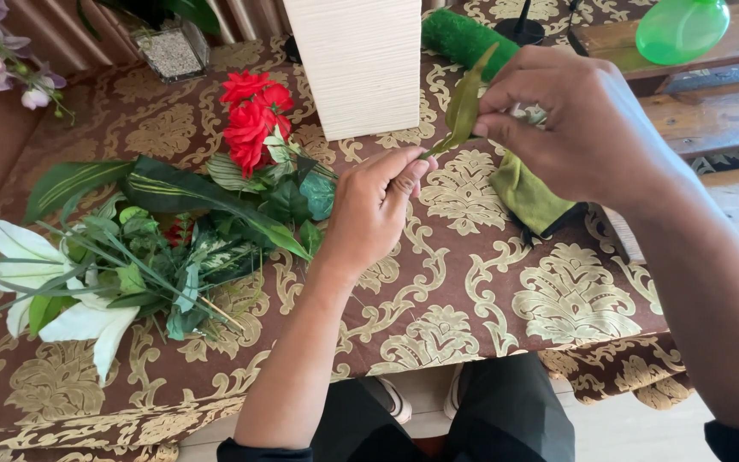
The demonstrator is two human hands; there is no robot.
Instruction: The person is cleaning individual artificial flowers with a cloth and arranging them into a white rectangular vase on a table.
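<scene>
Both hands are working a green leaf (464,107) above the table: the left hand (369,210) is pinching its stem end, the right hand (570,120) is clamping fingertips on the blade, apparently steadying it for shaping. Artificial flowers (250,128) and foliage (156,248) are lying on the brown-and-gold tablecloth (472,291); wooden steps (720,120) are standing beside.

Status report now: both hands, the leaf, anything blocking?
Left hand pinches leaf at stem. Right hand grips its middle. Flower pile lies apart; nothing blocking.
</scene>
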